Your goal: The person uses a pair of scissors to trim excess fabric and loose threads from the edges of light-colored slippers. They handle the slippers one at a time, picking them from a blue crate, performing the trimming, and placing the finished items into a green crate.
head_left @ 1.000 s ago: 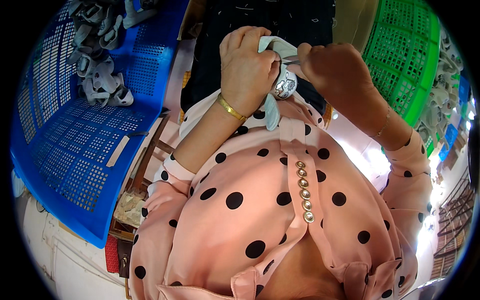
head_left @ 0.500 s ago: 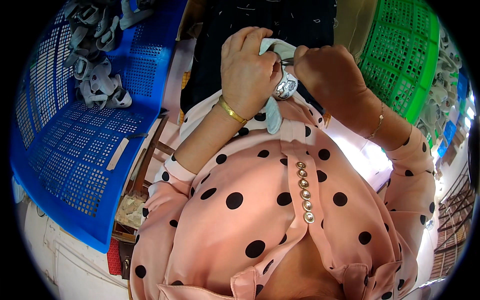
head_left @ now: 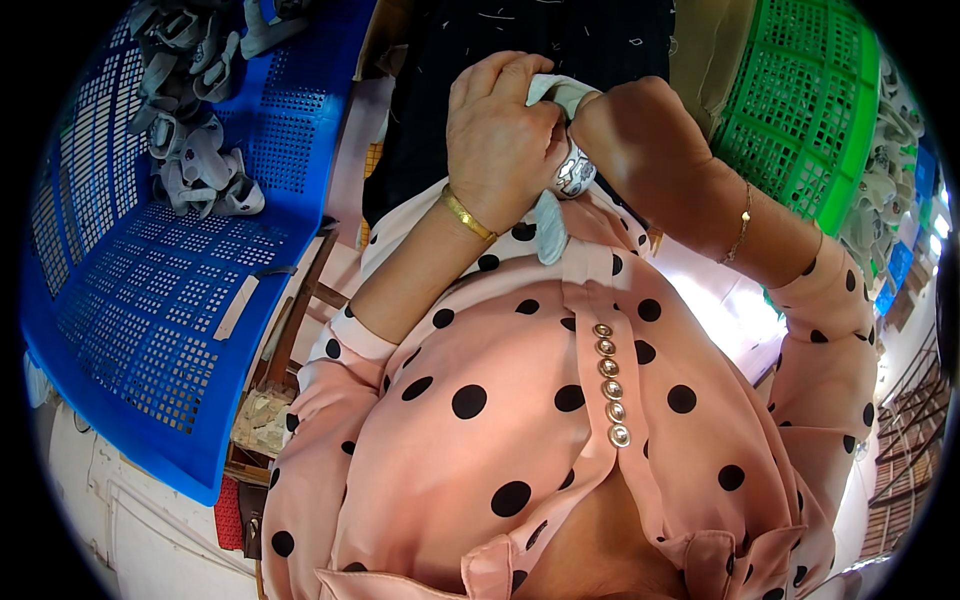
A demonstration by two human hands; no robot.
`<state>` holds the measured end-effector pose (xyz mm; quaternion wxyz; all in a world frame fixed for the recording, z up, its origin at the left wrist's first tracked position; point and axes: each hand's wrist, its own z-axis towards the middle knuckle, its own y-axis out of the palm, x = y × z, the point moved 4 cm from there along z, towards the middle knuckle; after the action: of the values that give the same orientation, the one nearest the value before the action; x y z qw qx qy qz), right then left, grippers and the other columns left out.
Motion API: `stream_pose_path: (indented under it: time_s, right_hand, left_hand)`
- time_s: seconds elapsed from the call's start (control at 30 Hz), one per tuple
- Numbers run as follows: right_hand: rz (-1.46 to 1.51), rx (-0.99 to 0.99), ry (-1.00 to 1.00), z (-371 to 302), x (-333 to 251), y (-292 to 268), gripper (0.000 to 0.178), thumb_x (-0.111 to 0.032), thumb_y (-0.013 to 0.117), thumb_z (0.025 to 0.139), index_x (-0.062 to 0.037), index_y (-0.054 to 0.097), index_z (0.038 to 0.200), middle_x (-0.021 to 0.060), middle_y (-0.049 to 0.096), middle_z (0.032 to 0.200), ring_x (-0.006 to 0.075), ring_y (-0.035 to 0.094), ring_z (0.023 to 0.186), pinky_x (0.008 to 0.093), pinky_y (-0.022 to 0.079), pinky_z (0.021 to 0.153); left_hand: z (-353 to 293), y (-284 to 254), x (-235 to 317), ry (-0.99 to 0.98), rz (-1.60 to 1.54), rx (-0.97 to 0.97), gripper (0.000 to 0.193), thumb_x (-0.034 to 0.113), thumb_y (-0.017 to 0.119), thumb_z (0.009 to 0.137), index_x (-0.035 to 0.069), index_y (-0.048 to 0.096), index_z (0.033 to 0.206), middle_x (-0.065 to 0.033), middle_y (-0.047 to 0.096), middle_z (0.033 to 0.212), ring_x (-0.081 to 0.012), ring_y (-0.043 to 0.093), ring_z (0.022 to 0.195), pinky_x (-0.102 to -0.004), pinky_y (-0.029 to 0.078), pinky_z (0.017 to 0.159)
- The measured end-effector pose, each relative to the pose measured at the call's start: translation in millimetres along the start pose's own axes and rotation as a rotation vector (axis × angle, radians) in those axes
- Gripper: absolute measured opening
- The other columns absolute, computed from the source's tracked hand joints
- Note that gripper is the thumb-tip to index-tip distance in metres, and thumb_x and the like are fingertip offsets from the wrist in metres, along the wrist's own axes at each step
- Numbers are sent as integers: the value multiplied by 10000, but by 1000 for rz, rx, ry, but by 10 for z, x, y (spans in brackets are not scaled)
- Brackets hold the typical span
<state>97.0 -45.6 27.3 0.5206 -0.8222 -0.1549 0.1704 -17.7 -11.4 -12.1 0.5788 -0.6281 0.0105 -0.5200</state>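
My left hand (head_left: 500,150) is closed on a small white shoe upper (head_left: 577,172) with a silver and dark pattern, held over my lap. A pale strap end (head_left: 550,230) of it hangs below my fingers, and its curved light edge shows above them. My right hand (head_left: 645,150) is a fist pressed close against the right side of the upper. What sits inside that fist is hidden behind its knuckles.
At left, a blue perforated plastic basket (head_left: 150,290) holds several white and grey shoe uppers (head_left: 205,165). A green plastic basket (head_left: 795,110) stands at right, with more pale pieces (head_left: 885,190) beyond it. Thread scraps lie on the dark cloth (head_left: 570,40) over my lap.
My right fist has moved a little left, closer to my left hand. A bit of metal seen earlier between the hands is now covered. The upper has barely shifted.
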Motion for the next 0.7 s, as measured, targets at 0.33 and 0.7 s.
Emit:
stream_pose_path:
  time_s: [0.33,0.7]
  right_hand:
    - [485,330,356,-221,262,-258,476,-495,719,793,-36,609,863,125,616,605,299,643,572,346,487,519]
    - [926,447,366,-123,234,214,313,-273,615,929,20,559,833,209,481,627,343,412,523,363,418,506]
  left_hand:
    - [-75,-680,-391,-369,-1065,-86,74,64,695,844,8,694,892,-117,640,1208,-153,593,1079,-265,460,917]
    - [-95,-979,182,-237,-437,35,124,72,679,833,52,666,955,-105,676,1046,-287,630,975,-353,505,819]
